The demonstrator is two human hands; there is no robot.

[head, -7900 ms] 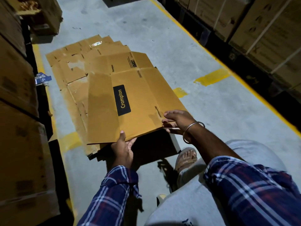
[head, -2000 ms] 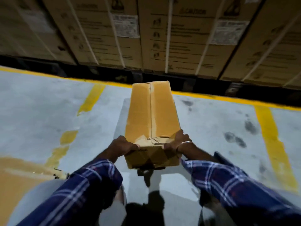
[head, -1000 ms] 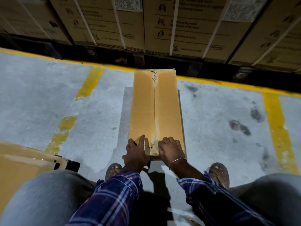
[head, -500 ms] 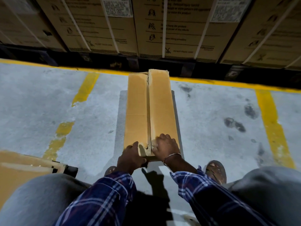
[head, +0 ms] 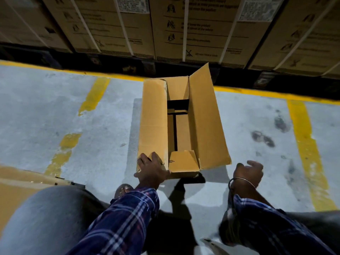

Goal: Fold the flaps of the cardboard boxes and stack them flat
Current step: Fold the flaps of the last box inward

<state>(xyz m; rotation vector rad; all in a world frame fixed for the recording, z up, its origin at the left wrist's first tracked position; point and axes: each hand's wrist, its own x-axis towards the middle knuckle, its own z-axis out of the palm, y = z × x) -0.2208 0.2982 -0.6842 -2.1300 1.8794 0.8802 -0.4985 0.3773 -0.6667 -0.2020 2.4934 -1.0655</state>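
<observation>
The long cardboard box (head: 182, 126) lies on the grey concrete floor (head: 64, 116), its far end close to the yellow floor line (head: 110, 76) that runs in front of the strapped cartons (head: 184, 28). The right long flap (head: 206, 122) stands raised and swung outward from the box; the left long flap (head: 153, 118) lies down over the opening. At the near end the short flap (head: 184, 161) sits folded inward.

The left hand (head: 151, 171) rests on the near corner of the left flap, fingers spread and curled slightly over its edge. The right hand (head: 247, 171) hangs off the box to its right, loosely curled and holding nothing.

The step looks to be opening the flaps so the box can collapse. Judging by this, lift the left flap along its whole crease rather than by the corner, which could tear, then free the near short flap before pressing the walls flat
</observation>
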